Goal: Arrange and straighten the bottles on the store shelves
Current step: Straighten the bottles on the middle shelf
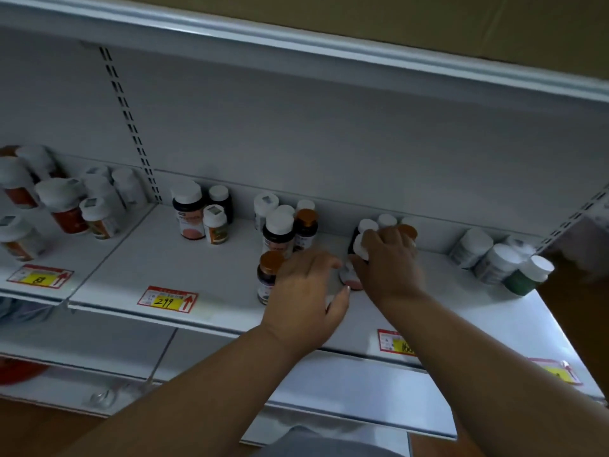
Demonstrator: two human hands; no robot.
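Small supplement bottles stand in loose groups on a white store shelf [204, 275]. My right hand [389, 262] grips a dark white-capped bottle [357, 250] with a pink-marked label, in a cluster with other white-capped bottles [385, 221]. My left hand [306, 295] lies just left of it, fingers relaxed, next to a dark bottle with a copper cap [268, 275]. Behind that stand a white-capped dark bottle [278, 234] and another copper-capped bottle [306, 225]. What the left fingers touch is hidden.
Further left stand a large dark bottle [188, 212] with two smaller ones, then a crowded group with orange labels [62, 206]. White tubs and a green bottle [527, 275] sit at the right end. Red-and-yellow price tags [168, 300] line the shelf's front edge. Another shelf [296, 51] hangs overhead.
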